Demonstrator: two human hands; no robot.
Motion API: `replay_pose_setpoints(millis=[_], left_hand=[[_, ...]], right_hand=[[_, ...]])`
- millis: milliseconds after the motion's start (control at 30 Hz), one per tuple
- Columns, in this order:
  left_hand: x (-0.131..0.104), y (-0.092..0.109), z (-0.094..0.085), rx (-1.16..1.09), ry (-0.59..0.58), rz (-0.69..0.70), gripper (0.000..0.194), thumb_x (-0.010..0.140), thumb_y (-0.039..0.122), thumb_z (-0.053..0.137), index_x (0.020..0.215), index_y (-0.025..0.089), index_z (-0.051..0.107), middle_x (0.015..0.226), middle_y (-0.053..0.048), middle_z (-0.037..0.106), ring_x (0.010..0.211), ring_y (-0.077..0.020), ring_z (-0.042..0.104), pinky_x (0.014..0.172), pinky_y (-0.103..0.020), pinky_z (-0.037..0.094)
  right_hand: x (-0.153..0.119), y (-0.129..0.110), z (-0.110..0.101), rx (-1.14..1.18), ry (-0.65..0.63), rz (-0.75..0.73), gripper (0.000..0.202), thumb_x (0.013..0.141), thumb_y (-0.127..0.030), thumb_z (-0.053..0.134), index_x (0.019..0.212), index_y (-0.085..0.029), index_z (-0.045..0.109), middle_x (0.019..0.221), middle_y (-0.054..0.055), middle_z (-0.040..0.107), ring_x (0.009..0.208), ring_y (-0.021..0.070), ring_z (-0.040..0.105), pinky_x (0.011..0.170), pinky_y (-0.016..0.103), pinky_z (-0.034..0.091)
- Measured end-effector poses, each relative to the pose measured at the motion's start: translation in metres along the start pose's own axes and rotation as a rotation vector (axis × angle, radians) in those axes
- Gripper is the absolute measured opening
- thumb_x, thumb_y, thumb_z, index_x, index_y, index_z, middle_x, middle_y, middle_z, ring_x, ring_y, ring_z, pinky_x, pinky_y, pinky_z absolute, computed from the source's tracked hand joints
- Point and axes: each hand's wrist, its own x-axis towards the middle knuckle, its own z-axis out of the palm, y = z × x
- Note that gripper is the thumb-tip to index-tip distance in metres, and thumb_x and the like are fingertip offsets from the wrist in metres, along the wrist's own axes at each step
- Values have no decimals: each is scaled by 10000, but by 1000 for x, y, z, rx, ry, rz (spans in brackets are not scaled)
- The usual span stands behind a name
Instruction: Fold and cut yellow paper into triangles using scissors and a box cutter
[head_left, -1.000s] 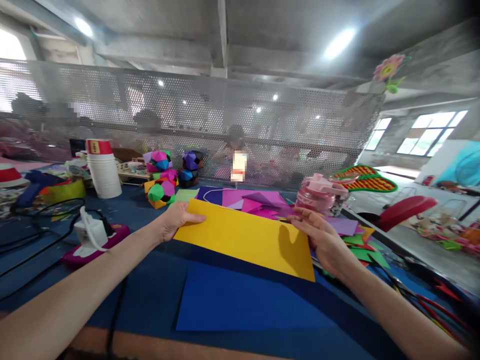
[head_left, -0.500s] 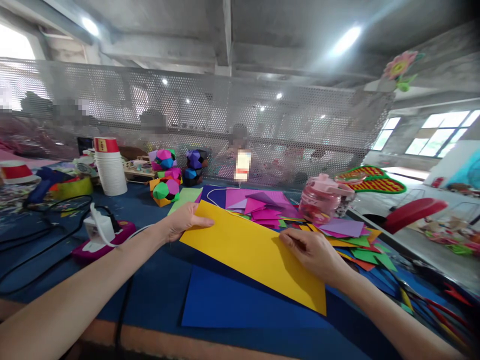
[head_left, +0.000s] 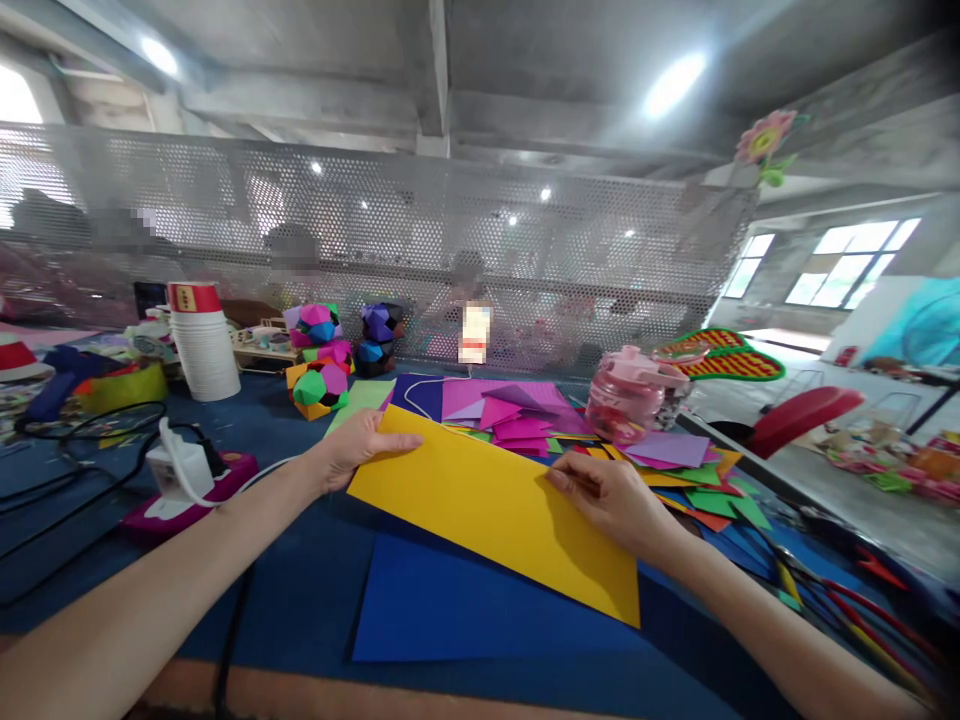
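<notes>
A yellow sheet of paper (head_left: pixel 480 510) is held slanting above the table, its right end lower than its left. My left hand (head_left: pixel 364 447) is closed on its left end, the thumb lying along the top face and the fingers hidden beneath. My right hand (head_left: pixel 611 495) pinches the far edge right of the middle, fingers curled. Under the yellow paper, a blue sheet (head_left: pixel 465 610) lies on the dark blue table. Just beyond, several pink and purple paper pieces (head_left: pixel 521 415) are heaped.
To the left stand a purple power strip (head_left: pixel 187 495) with cables and a stack of paper cups (head_left: pixel 202 345). Folded paper balls (head_left: pixel 319 385) sit behind. On the right are a pink bottle (head_left: pixel 626 395), coloured paper scraps (head_left: pixel 705 490) and scissors (head_left: pixel 810 580). A perforated screen (head_left: pixel 420 240) closes the back.
The whole view has shifted slightly, so things appear a little further left. Both hands keep their hold on the yellow paper, which has hardly moved.
</notes>
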Motion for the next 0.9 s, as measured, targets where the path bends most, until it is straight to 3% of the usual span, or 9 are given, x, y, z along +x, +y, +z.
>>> replay_pose_setpoints(millis=[167, 333, 467, 567, 633, 733, 800, 900], left_hand=[[-2, 0, -2, -50, 31, -44, 401, 565, 299, 920, 899, 133, 774, 926, -143, 783, 825, -317, 748, 749, -404, 609], [-2, -4, -6, -40, -16, -135, 442, 544, 293, 930, 917, 132, 758, 846, -103, 789, 809, -339, 748, 760, -426, 588], [-5, -5, 3, 6, -26, -208, 624, 486, 292, 958, 1054, 175, 727, 897, -92, 794, 852, -346, 755, 740, -405, 618], [-13, -4, 14, 49, -13, -189, 746, 446, 307, 973, 1125, 171, 696, 883, -110, 793, 767, -321, 767, 639, -344, 640], [-17, -1, 18, 75, -10, -181, 742, 445, 336, 972, 1113, 170, 695, 889, -108, 793, 754, -310, 769, 617, -330, 640], [-16, 1, 14, 101, -19, -190, 666, 459, 336, 970, 1048, 178, 704, 900, -93, 793, 794, -306, 769, 660, -352, 646], [-13, 0, 10, 101, -20, -179, 594, 471, 321, 968, 988, 184, 709, 874, -71, 793, 793, -288, 769, 674, -352, 647], [-9, -3, 5, 90, -25, -143, 523, 494, 310, 963, 934, 191, 707, 818, -37, 789, 772, -253, 768, 673, -329, 643]], right_hand=[[0, -7, -1, 74, -30, -5, 398, 958, -513, 450, 811, -210, 663, 644, 1, 601, 581, 147, 505, 513, 256, 327], [-4, -15, 2, 86, -33, 38, 359, 944, -452, 496, 833, -183, 704, 638, -18, 581, 577, 114, 469, 520, 237, 315], [-19, -22, 2, 49, -36, 80, 343, 953, -429, 506, 871, -172, 718, 656, -18, 608, 585, 105, 495, 517, 219, 332], [-42, -29, -8, -9, -32, 79, 322, 990, -379, 453, 949, -184, 705, 794, 10, 684, 693, 126, 589, 597, 218, 407], [-62, -28, -21, -75, -7, 83, 315, 1016, -338, 393, 1044, -200, 674, 1004, 47, 705, 885, 157, 631, 756, 243, 457], [-92, -8, -50, -243, 33, 159, 294, 1011, -293, 362, 1110, -207, 625, 1136, 99, 662, 1040, 210, 607, 890, 314, 445], [-112, 15, -70, -383, 50, 267, 289, 987, -254, 357, 1041, -187, 632, 1105, 139, 652, 993, 245, 617, 860, 356, 447], [-138, 52, -91, -568, 71, 467, 201, 911, -198, 425, 880, -167, 620, 868, 153, 663, 791, 263, 640, 724, 363, 445]])
